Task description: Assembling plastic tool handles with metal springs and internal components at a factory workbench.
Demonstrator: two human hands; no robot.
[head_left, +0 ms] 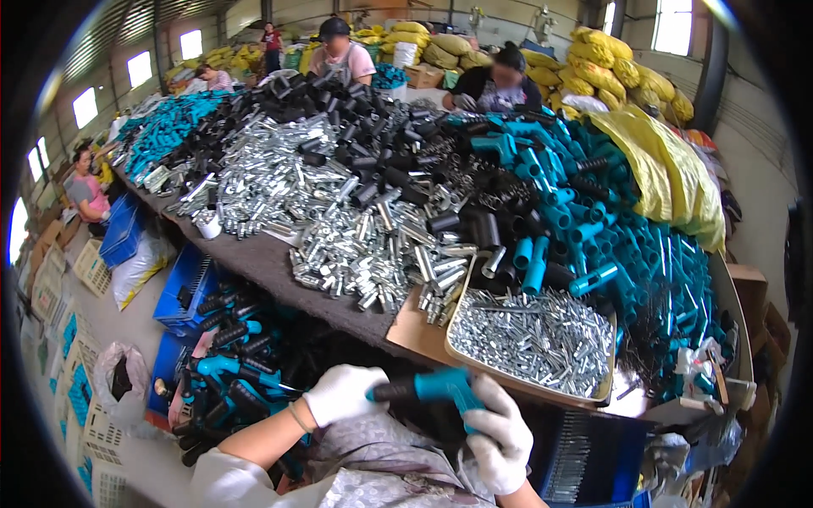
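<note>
My left hand [345, 394], in a white glove, is closed at the black end of a teal and black plastic tool handle [440, 385]. My right hand [501, 433], gloved too, has its fingers wrapped round the teal grip at the other end. The handle is held above my lap, slightly blurred. Just beyond it, a shallow tray [458, 315] of small metal pins rests at the table's near edge on a piece of cardboard [410, 327]. Finished-looking teal and black handles [233, 366] are heaped in a container left of my left hand.
Piles of silver metal tubes [351, 245], black sleeves [373, 127] and teal handle shells [584, 229] cover the table. Blue bins [182, 292] stand at the left; a blue box [605, 449] holds metal rods at the right. Co-workers [500, 80] sit across the table, before yellow sacks [605, 63].
</note>
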